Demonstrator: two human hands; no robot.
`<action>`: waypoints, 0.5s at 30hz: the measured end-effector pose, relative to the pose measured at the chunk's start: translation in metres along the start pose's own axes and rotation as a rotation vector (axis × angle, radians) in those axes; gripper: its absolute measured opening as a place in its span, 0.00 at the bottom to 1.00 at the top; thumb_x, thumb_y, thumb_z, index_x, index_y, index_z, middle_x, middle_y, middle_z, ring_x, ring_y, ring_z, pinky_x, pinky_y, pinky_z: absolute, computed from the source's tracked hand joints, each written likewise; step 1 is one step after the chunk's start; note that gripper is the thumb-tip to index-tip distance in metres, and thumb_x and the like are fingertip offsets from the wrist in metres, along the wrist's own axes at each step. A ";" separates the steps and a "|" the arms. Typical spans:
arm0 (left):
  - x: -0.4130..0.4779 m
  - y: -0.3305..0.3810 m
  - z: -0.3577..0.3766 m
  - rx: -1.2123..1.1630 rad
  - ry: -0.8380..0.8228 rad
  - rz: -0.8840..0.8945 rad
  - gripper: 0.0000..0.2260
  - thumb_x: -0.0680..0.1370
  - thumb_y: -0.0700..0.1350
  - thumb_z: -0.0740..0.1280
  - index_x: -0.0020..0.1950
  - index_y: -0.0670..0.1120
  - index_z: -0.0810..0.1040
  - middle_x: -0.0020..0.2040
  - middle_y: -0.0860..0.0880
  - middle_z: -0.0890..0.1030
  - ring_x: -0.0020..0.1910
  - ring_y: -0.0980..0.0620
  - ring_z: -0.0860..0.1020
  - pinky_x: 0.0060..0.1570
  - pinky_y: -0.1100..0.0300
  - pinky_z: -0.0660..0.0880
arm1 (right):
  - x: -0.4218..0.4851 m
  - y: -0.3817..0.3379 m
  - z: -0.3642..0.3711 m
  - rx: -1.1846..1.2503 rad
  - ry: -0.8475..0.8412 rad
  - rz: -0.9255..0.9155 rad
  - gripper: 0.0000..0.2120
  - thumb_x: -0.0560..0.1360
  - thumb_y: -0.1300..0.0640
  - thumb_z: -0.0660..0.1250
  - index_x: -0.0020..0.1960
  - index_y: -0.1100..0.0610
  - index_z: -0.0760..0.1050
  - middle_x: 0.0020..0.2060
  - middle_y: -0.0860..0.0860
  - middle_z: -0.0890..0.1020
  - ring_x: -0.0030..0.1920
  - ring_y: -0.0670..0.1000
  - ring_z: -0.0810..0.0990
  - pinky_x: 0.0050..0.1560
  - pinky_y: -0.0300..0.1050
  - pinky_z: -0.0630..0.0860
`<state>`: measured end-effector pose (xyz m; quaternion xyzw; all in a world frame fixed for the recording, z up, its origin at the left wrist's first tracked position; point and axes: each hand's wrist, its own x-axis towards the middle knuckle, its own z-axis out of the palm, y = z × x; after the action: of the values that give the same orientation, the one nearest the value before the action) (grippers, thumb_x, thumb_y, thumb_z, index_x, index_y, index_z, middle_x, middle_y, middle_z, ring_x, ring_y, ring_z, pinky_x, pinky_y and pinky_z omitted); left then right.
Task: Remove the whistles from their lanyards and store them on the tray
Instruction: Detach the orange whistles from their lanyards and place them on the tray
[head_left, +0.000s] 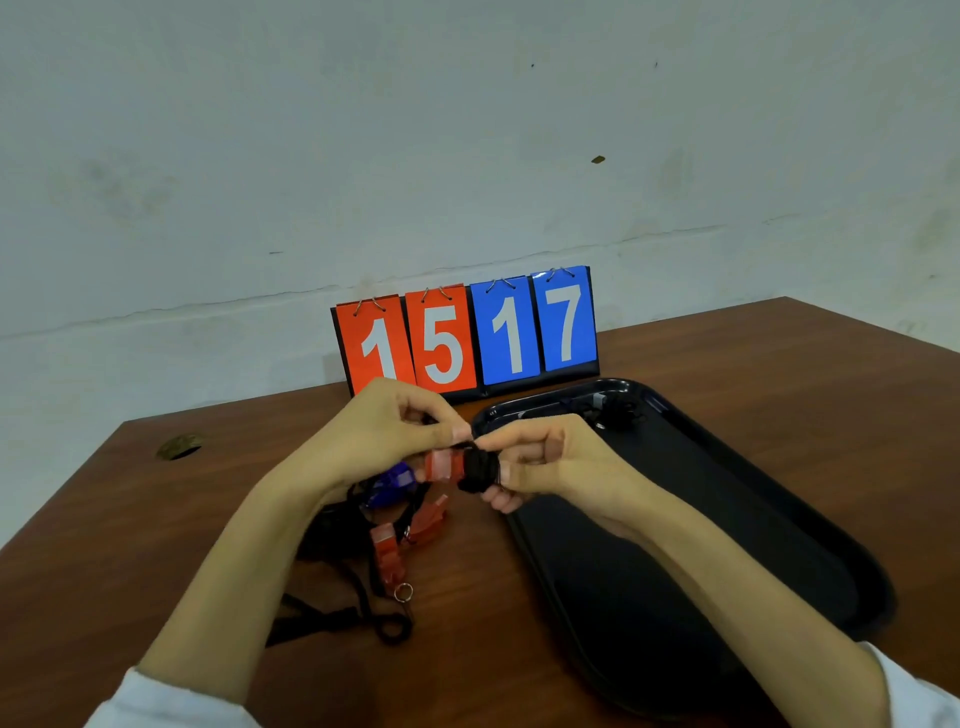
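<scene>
Brown wooden table (467, 597) carries, nearest, loose red whistles (387, 556) and a blue whistle (389, 480) tangled in black lanyards (332, 618), partly hidden by the left forearm. Above them the left hand (387, 431) pinches a red whistle (441, 464), while the right hand (545, 462) curls round its bunched black cord (478, 467). At the far end of the black tray (779, 519), dark items (608, 408) are indistinct. Beyond, a scoreboard (462, 338) reads 15 and 17.

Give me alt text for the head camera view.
The left hand pinches a red whistle and the right hand grips its bunched black lanyard above a brown table. More whistles and lanyards lie beneath the left wrist; a black tray sits to the right, a flip scoreboard behind.
</scene>
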<state>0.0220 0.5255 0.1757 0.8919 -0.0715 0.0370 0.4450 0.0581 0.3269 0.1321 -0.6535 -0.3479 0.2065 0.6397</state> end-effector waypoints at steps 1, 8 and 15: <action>0.000 0.002 0.001 -0.110 0.008 -0.032 0.03 0.73 0.41 0.70 0.41 0.46 0.83 0.36 0.47 0.84 0.31 0.51 0.81 0.34 0.65 0.79 | 0.000 0.000 0.000 0.085 0.004 0.005 0.14 0.73 0.68 0.65 0.56 0.57 0.78 0.40 0.55 0.84 0.39 0.50 0.83 0.41 0.40 0.80; 0.002 0.007 0.028 -0.501 0.142 0.007 0.05 0.75 0.38 0.66 0.49 0.39 0.80 0.35 0.43 0.82 0.31 0.52 0.80 0.33 0.63 0.78 | 0.006 0.003 0.001 0.770 0.195 0.126 0.18 0.75 0.67 0.59 0.64 0.57 0.74 0.36 0.53 0.83 0.34 0.46 0.82 0.36 0.37 0.80; 0.000 0.009 0.046 -0.508 0.218 0.066 0.14 0.71 0.31 0.69 0.53 0.45 0.80 0.42 0.49 0.85 0.43 0.54 0.84 0.42 0.68 0.77 | 0.006 0.004 -0.001 0.980 0.334 0.173 0.17 0.76 0.67 0.60 0.63 0.59 0.74 0.38 0.55 0.84 0.35 0.48 0.84 0.34 0.38 0.80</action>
<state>0.0202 0.4837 0.1554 0.7399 -0.0593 0.1280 0.6578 0.0635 0.3305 0.1296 -0.3279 -0.0486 0.2902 0.8977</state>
